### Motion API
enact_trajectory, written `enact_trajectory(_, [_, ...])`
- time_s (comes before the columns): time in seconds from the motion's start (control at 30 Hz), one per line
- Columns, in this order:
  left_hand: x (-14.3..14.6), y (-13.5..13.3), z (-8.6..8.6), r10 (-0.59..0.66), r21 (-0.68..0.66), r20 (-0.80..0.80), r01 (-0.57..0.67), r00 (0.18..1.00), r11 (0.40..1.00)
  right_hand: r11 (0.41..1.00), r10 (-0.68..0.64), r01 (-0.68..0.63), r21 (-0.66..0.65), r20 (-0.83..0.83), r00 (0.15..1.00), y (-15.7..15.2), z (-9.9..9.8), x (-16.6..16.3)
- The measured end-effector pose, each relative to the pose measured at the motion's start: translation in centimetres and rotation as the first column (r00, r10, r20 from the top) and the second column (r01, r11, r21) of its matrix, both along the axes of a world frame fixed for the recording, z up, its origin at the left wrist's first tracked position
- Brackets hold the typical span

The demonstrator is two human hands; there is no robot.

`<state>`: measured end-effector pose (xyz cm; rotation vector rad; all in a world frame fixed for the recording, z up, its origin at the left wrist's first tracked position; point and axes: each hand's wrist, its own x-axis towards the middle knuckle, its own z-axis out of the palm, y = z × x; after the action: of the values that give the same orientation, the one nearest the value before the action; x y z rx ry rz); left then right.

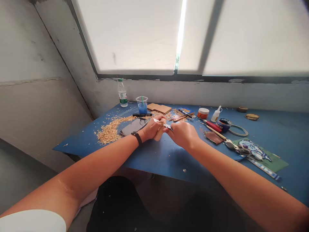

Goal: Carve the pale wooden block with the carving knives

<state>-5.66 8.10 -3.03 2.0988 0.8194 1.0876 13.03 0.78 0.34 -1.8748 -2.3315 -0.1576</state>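
Observation:
Over the front part of the blue table, my left hand (152, 127) is closed around a pale piece of wood (158, 134), whose lower end sticks out below the fingers. My right hand (182, 132) is closed on a knife (168, 126) with a short silvery blade, which lies against the wood between the two hands. Most of the knife's handle is hidden in my right fist. A dark watch is strapped round my left wrist. Just behind my left hand lies a grey tablet-like object (131, 127) with a dark patch.
Wood shavings (108, 131) lie heaped on the left of the blue table (149, 158). At the back stand a water bottle (123, 94), a cup of blue liquid (142, 105) and wooden boards (160, 108). Rightward are an orange jar (203, 113), glue bottle (216, 114), ink jar (223, 125) and scissors (243, 150).

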Motion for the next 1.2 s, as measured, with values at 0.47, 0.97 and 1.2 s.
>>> enact_trajectory(0.47, [0.7, 0.5, -1.2, 0.187, 0.010, 0.043, -0.188, 0.981, 0.982, 0.999, -0.033, 0.033, -0.005, -0.045, 0.998, 1.2, -0.4, 1.2])
enact_trajectory(0.97, [-3.9, 2.4, 1.7, -0.155, -0.282, -0.005, 0.147, 0.988, 0.948, 0.973, 0.227, -0.230, 0.026, -0.295, 0.928, 6.0, -2.4, 6.1])
enact_trajectory(1.2, [-3.9, 1.4, 2.7, -0.168, -0.274, -0.073, 0.143, 0.983, 0.951, 0.987, 0.157, -0.161, 0.014, -0.318, 0.935, 7.2, -2.8, 8.1])
